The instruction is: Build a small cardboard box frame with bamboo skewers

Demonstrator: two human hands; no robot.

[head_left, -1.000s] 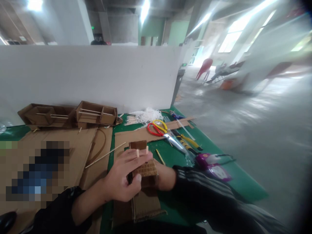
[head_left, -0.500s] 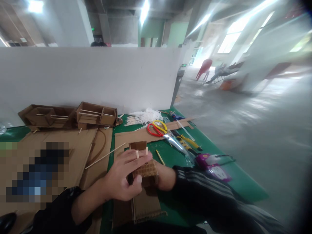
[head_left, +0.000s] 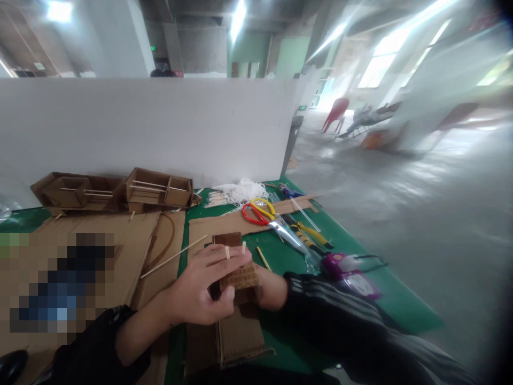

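Observation:
A small cardboard structure [head_left: 240, 278] with a ribbed, corrugated face sits in front of me. My left hand [head_left: 206, 283] is closed over its top and left side, thumb on the near edge. Two short wooden sticks [head_left: 243, 247] poke up by the fingers. My right hand [head_left: 270, 289] is behind the structure's right side, its fingers hidden by the cardboard. A long cardboard strip [head_left: 240, 334] extends below it toward me.
Red-and-yellow scissors [head_left: 286, 237], yellow-handled pliers [head_left: 312, 233] and a purple tool [head_left: 352, 272] lie to the right. White bands [head_left: 244, 191] are heaped behind. Cardboard boxes with sticks [head_left: 158, 187] stand back left, before a white partition [head_left: 160, 128].
Both hands and the structure have barely moved. The two short sticks have shifted very slightly to the right.

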